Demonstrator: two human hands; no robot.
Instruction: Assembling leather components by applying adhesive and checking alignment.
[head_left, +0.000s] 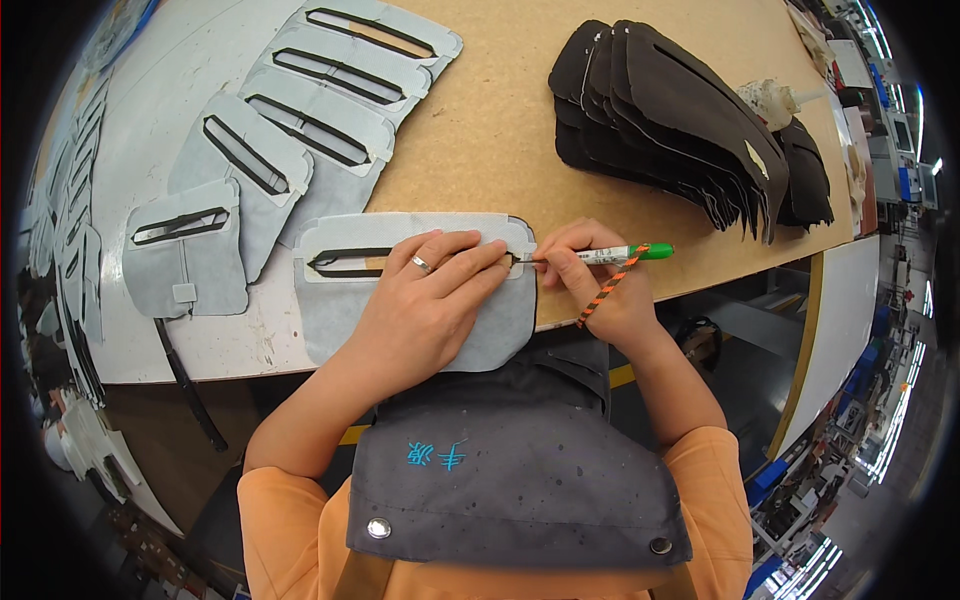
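Observation:
A light grey panel (pixel 345 315) with rounded corners lies at the table's near edge, a long dark-edged slot running across its upper part. My left hand (pixel 430 300), a ring on one finger, rests flat over the slot and presses the panel down with outstretched fingers. Pinched in my right hand (pixel 610 290) is a white and green pen (pixel 605 256) with an orange and black cord (pixel 612 288) tied to it. Its thin tip points left at the slot's right end, close to my left fingertips. The fingers partly hide the exact contact point.
Several similar grey slotted panels (pixel 330 85) overlap in a fan at the far left. Stacked dark brown pieces (pixel 670 110) stand at the far right, beside a small translucent bottle (pixel 768 104). A black strap (pixel 190 385) hangs over the near left edge of the table (pixel 480 120).

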